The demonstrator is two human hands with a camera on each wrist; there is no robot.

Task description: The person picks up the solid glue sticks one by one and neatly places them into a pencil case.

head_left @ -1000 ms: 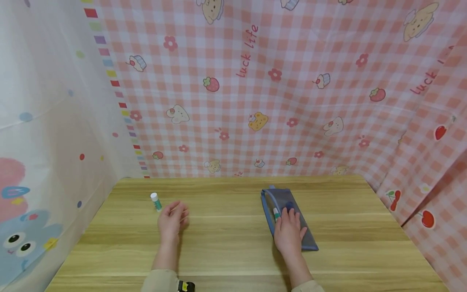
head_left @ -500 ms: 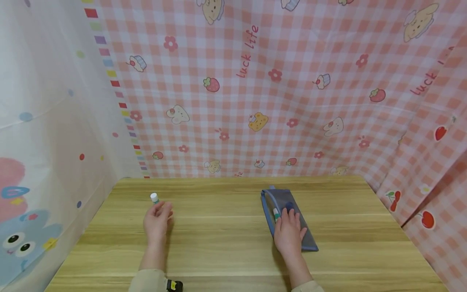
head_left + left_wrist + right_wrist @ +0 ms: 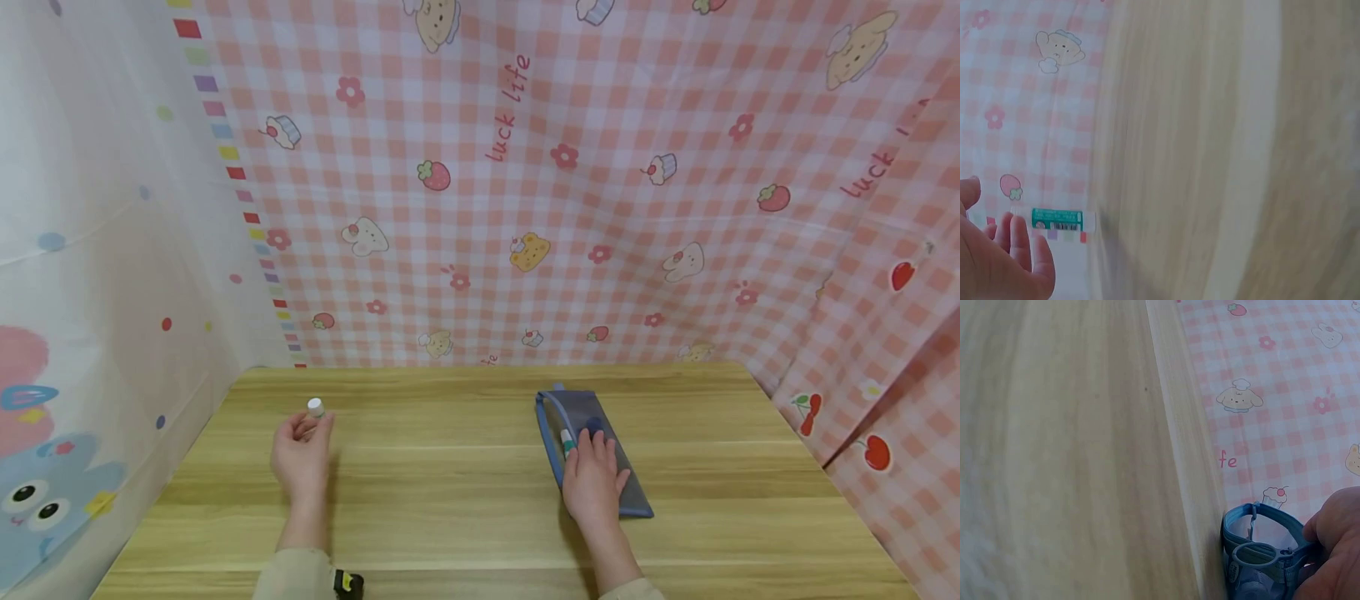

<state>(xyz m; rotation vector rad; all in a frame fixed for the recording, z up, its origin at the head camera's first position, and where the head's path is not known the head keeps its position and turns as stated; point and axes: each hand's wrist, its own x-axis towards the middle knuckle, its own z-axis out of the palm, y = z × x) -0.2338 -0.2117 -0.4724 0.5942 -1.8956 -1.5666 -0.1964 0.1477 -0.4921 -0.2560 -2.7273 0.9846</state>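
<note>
A glue stick (image 3: 316,407) with a white cap and green label stands upright on the table at the left. My left hand (image 3: 302,454) is right beside it, thumb and fingers apart; in the left wrist view, the fingertips overlap the end of the glue stick (image 3: 1058,219). On the right lies a blue-grey pencil case (image 3: 580,406), its zipped mouth gaping. My right hand (image 3: 594,479) holds it near the mouth, fingers over its top and thumb hidden in the head view. Another green-and-white glue stick (image 3: 567,440) shows inside. The right wrist view shows the hand (image 3: 1335,550) at the case's rim (image 3: 1263,509).
The wooden table (image 3: 450,500) extends between both hands. Behind it hangs a pink checked curtain (image 3: 480,208), with a white patterned curtain (image 3: 112,250) on the left. A black-and-yellow device (image 3: 348,585) is at the left cuff.
My left hand has moved left to the standing glue stick, and now comes up beside its lower part. My right hand and the pencil case have stayed in place.
</note>
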